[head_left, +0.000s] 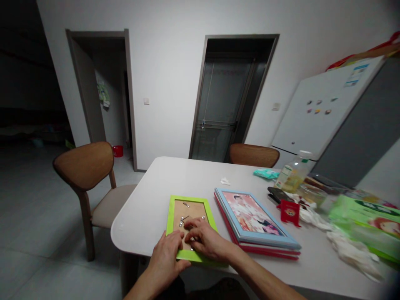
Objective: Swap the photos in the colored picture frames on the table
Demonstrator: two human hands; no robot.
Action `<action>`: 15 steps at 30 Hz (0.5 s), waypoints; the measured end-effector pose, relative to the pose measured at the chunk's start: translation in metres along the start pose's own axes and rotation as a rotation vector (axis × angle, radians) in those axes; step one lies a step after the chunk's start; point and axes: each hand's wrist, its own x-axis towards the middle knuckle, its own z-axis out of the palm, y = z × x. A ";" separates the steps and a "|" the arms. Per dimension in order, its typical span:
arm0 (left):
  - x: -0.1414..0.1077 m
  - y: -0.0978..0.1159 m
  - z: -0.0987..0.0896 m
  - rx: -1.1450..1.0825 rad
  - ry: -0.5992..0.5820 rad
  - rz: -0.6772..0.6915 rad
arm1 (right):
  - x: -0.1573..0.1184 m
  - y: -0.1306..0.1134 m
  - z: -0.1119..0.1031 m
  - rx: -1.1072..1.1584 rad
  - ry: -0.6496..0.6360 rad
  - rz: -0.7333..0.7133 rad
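A lime-green picture frame [171, 214] lies face down near the table's front edge, its brown backing board [178, 211] facing up. Small metal fittings [181, 223] sit on the board, with another metal piece [186, 204] near its top. My left hand [167, 254] grips the frame's lower left corner, thumb along the bottom edge. Over the board's right half, my right hand [204, 237] has bent fingers and a gap between thumb and forefinger. Its fingertips are at the board beside the fittings; part of the frame is hidden under it.
Right of the frame, a blue picture frame [268, 238] tops a stack with red ones. Farther right are a red card [290, 211], a dark phone [278, 194], a bottle [293, 173] and a green tissue pack [368, 225]. A chair [86, 166] stands left.
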 end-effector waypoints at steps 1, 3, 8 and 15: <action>0.000 0.000 0.000 0.005 -0.001 -0.004 | -0.001 0.003 -0.001 0.013 -0.028 -0.015; 0.000 0.001 -0.001 0.010 -0.001 -0.017 | -0.003 0.007 -0.004 0.029 -0.066 -0.025; -0.001 0.001 0.001 -0.018 0.023 -0.020 | -0.001 0.004 0.001 -0.001 0.057 -0.002; -0.002 -0.007 0.004 -0.149 0.050 0.011 | -0.001 0.003 0.005 -0.038 0.186 0.297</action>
